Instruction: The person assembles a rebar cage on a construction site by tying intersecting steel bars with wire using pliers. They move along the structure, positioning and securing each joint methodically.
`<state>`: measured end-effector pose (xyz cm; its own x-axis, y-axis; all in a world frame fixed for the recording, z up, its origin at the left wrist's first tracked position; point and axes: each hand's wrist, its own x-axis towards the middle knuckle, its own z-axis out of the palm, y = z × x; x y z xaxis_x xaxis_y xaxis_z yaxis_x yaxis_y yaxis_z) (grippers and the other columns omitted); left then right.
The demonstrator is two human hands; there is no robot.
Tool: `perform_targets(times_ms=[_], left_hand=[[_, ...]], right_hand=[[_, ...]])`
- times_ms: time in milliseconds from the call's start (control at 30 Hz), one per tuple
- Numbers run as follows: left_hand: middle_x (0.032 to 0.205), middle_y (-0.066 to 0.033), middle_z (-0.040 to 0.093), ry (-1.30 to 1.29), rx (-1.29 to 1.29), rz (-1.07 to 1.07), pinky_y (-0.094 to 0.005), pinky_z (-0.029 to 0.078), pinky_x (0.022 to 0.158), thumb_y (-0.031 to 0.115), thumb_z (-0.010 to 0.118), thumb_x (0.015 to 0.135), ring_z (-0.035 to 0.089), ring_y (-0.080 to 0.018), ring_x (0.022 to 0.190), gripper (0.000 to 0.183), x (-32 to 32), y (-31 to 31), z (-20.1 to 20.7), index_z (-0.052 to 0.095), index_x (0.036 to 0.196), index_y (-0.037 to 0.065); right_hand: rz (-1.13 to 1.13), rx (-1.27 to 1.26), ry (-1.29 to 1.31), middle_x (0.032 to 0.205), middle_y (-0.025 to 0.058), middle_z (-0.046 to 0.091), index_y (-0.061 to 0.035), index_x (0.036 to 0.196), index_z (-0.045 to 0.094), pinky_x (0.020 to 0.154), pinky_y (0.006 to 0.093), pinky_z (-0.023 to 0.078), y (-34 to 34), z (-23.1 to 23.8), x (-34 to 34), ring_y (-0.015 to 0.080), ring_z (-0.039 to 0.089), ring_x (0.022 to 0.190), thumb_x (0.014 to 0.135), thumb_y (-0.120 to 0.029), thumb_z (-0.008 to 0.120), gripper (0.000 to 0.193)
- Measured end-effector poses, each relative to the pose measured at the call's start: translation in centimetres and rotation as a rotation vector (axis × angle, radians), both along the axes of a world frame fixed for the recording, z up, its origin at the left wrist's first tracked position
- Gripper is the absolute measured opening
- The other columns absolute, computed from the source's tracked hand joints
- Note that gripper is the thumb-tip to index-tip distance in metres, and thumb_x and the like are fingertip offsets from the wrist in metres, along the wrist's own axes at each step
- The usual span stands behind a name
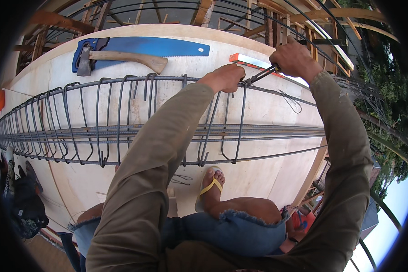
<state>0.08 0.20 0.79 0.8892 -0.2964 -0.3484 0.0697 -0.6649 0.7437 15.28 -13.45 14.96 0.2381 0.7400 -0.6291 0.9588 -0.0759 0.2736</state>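
A long steel rebar cage (171,78), made of straight bars with bent stirrups (243,118) around them, lies across pale boards. My left hand (226,78) is closed at its far top bar, beside a stirrup; what the fingers grip is hidden. Dark-handled pincers (261,75) are in my right hand (295,58), which is wrapped round the handles. Their jaws meet the far bar just right of my left hand. A thin loop of tie wire (292,102) hangs by the same bar, to the right.
Beyond the cage lie a blue handsaw (156,46), a wooden-handled hatchet (127,57) on it, and an orange-ended spirit level (254,62). More wire (182,178) lies near my sandalled foot (211,187). Timber framing (269,27) stands past the board edge; a dark bag (28,206) sits at left.
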Motion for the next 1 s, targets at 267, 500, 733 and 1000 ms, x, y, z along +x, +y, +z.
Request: perform_targets(times_ms=[267,500,733,1000], left_hand=[[0.109,-0.0185,0.068,-0.002,0.009,-0.037,-0.0432,0.050,0.094,-0.005,0.059,0.079,0.063,-0.0353,0.110,0.027,0.4,-0.1,-1.1,0.070,0.103,-0.001],[0.115,-0.0157,0.066,-0.007,0.017,-0.051,-0.0424,0.049,0.098,-0.004,0.059,0.080,0.060,-0.0327,0.117,0.032,-0.3,-0.2,-0.6,0.069,0.110,0.001],[0.111,-0.0189,0.068,-0.043,-0.020,-0.003,-0.0440,0.051,0.094,-0.004,0.060,0.079,0.064,-0.0354,0.111,0.029,-0.1,0.1,-0.6,0.070,0.106,0.000],[0.109,-0.0191,0.069,-0.048,-0.008,-0.038,-0.0437,0.052,0.094,-0.005,0.060,0.078,0.065,-0.0354,0.111,0.028,0.0,0.1,-0.4,0.070,0.105,-0.001]], right_hand=[[-0.694,-0.388,0.300,0.081,0.0100,0.067,0.0043,0.114,0.061,0.058,0.0340,0.051,2.1,3.0,-0.5,0.0197,0.066,0.068,0.073,-0.032,0.089,0.061],[-0.900,-0.442,0.463,0.073,0.0115,0.068,0.0050,0.085,0.068,0.051,0.0340,0.050,0.7,1.8,-0.8,0.0199,0.064,0.052,0.072,-0.024,0.089,0.038],[-0.776,-0.422,0.373,0.083,0.0152,0.068,0.0071,0.120,0.055,0.050,0.0346,0.050,4.0,4.9,-3.3,0.0217,0.067,0.059,0.068,-0.006,0.082,0.060],[0.338,0.176,-0.164,0.103,0.0127,0.068,-0.0068,0.117,0.064,0.105,0.0497,0.041,-1.6,4.9,-5.6,0.0282,0.066,0.095,0.090,-0.015,0.064,0.028]])
